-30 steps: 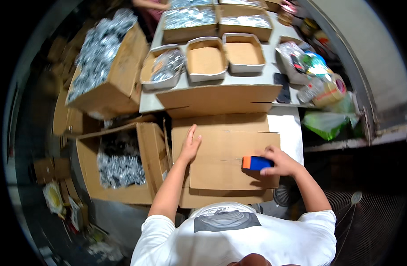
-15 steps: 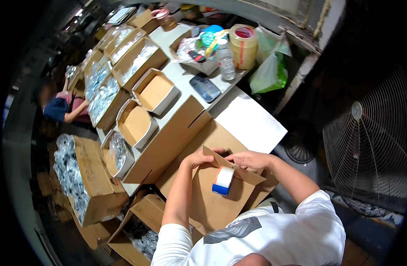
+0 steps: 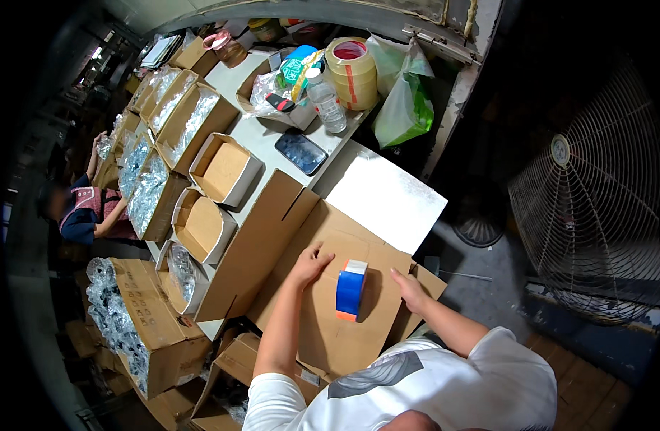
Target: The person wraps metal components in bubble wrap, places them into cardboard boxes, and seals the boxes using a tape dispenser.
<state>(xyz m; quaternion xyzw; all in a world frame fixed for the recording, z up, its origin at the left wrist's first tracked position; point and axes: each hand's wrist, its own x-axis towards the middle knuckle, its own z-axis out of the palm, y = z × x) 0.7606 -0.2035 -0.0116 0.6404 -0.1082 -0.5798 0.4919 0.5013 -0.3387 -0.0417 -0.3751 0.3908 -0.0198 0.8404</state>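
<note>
A flattened brown cardboard box lies in front of me on the table edge. My left hand rests flat on its upper part with the fingers spread. My right hand presses on the box's right flap, fingers together. Between the two hands stands a blue tape dispenser with a white and orange end, touched by neither hand.
Another folded carton lies to the left, beside small open boxes. A phone, a water bottle and a large tape roll sit on the table. A fan stands right. Another person works at far left.
The view has swung and tilted. My hands have let go of the box flap and now lie flat on the cardboard, with the tape dispenser standing free between them.
</note>
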